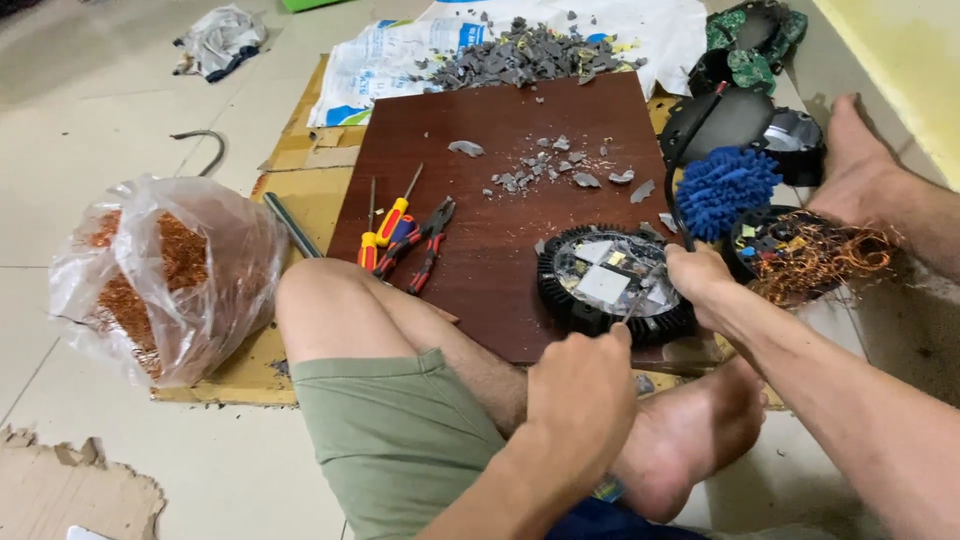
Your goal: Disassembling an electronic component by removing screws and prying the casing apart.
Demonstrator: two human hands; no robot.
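A round black finned housing (560,290) with white square parts inside lies on the near right of a dark brown wooden board (480,170). My right hand (700,280) grips its right rim. My left hand (585,395) is closed on a thin metal tool (637,300) whose tip pokes into the housing. My bent left knee (320,300) and bare foot (690,440) rest at the board's near edge.
Two screwdrivers (392,222) and red-handled pliers (428,240) lie on the board's left. Grey broken pieces (530,55) pile on a white sack behind. A clear bag of copper wire (165,275) sits left. A blue mop head (722,188), black housings and loose copper wire (810,255) lie right.
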